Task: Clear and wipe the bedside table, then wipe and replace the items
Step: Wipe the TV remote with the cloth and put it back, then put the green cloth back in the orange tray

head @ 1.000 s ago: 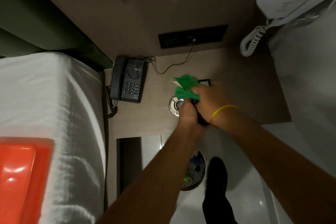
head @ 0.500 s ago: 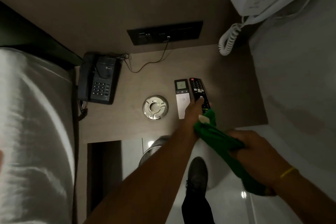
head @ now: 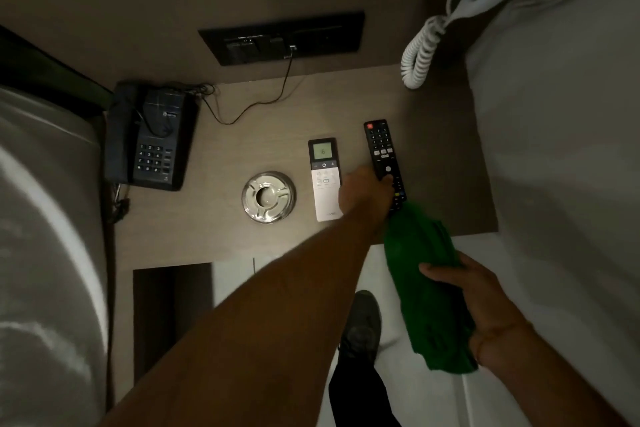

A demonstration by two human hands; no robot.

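The wooden bedside table [head: 433, 163] carries a black telephone [head: 152, 137] at the left, a round metal ashtray [head: 268, 197] in the middle, a white air-conditioner remote [head: 323, 172] and a black TV remote [head: 382, 152]. My left hand [head: 363, 192] reaches over the table and its fingers rest on the lower half of the black TV remote, which lies flat on the table to the right of the white remote. My right hand [head: 474, 302] is off the table's front edge, holding a green cloth [head: 422, 274] that hangs down.
A bed with white sheets [head: 45, 253] lies along the left. A black switch panel [head: 282, 38] sits on the wall, with a thin cable running to the phone. A white wall unit with a coiled cord [head: 420, 52] hangs at top right. My shoe [head: 360, 326] stands on the floor.
The green cloth has come off the black remote and dropped away in my right hand. The black remote now lies on the table, a little farther right of the white one, under my left hand.
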